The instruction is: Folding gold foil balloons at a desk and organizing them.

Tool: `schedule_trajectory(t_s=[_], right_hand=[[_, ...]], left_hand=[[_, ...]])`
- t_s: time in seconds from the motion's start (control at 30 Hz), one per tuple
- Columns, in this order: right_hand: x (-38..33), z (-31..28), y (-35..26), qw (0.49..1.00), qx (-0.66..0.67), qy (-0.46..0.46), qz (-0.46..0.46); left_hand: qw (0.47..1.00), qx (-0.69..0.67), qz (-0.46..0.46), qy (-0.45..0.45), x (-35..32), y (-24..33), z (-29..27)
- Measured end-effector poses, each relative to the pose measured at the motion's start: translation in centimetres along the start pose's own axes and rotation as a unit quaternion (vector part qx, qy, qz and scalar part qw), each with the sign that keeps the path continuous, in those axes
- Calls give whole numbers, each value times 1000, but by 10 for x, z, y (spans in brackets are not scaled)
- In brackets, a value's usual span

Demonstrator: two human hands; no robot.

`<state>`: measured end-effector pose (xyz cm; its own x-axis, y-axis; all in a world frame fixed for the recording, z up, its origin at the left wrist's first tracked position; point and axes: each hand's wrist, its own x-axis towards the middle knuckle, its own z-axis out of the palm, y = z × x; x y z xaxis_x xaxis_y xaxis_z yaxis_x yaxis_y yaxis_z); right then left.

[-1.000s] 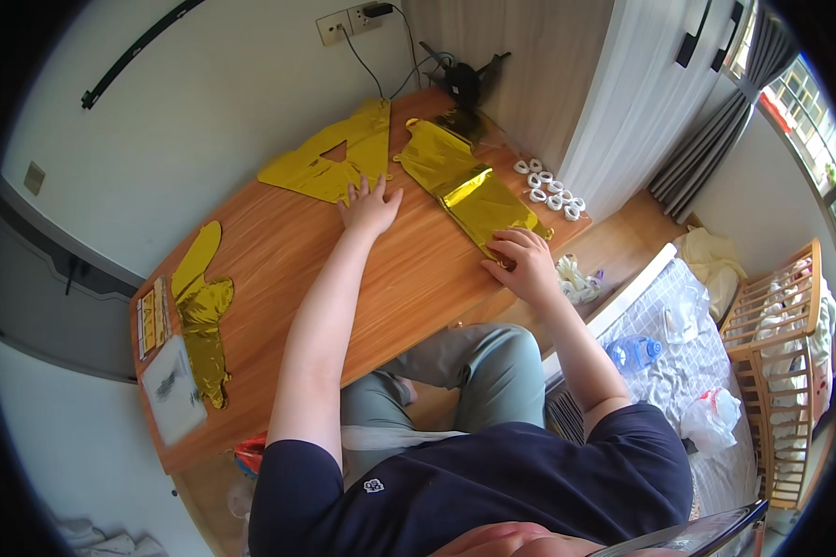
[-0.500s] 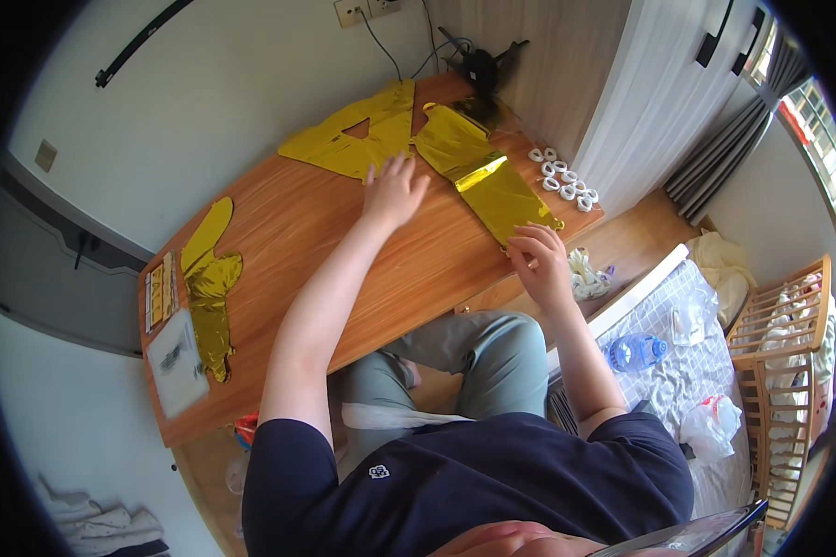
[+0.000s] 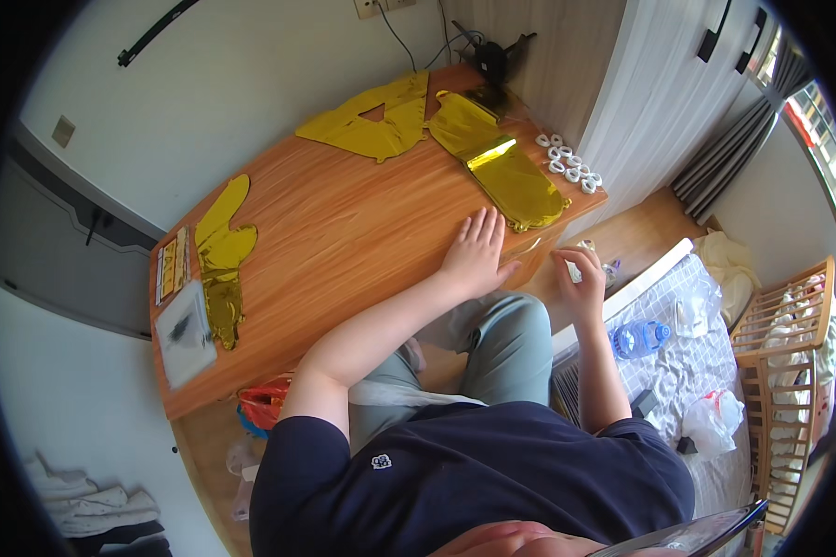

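My left hand (image 3: 476, 252) lies flat near the front edge of the wooden table, its fingers stretched out together. Just past its fingertips is the rounded end of a flat gold foil balloon (image 3: 515, 186), creased across its middle. Off the table's front edge, my right hand (image 3: 582, 283) is raised with its fingers curled toward the thumb; whether anything small sits between them I cannot make out. A second flat gold foil balloon (image 3: 385, 128), with a triangular hole, lies at the back. A third one (image 3: 221, 243), curvy and crinkled, rests at the table's left.
White rings (image 3: 573, 174) form a cluster at the table's right end. A black router (image 3: 492, 63) stands in the back corner. At far left lie a clear plastic packet (image 3: 186, 336) and a patterned strip (image 3: 172, 266). A blue-tinted bottle (image 3: 639, 340) lies on the bed, near a wooden crib (image 3: 782, 348).
My left hand has come down from the table's middle toward the front right edge. My right hand has drawn back from the balloon's end, off the table. The view has shifted slightly.
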<state>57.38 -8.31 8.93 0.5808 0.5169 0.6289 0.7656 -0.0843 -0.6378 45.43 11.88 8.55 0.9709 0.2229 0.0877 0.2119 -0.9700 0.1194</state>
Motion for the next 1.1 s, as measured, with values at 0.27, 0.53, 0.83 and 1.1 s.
schedule_trajectory(t_s=[0.27,0.53,0.83,1.1], right_hand=[[-19,14,-36,998,55,-24,-16],[-66,77,-69,920,358,-67,143],[-156,208,-205,860,416,-296,13],[-245,319,-296,719,392,-487,-303]], left_hand=[[956,106,238,137,-33,6,24],[715,-692,-54,86,-170,-7,20],[272,-898,-129,319,-406,-47,7],[140,-813,-191,532,-521,-87,82]])
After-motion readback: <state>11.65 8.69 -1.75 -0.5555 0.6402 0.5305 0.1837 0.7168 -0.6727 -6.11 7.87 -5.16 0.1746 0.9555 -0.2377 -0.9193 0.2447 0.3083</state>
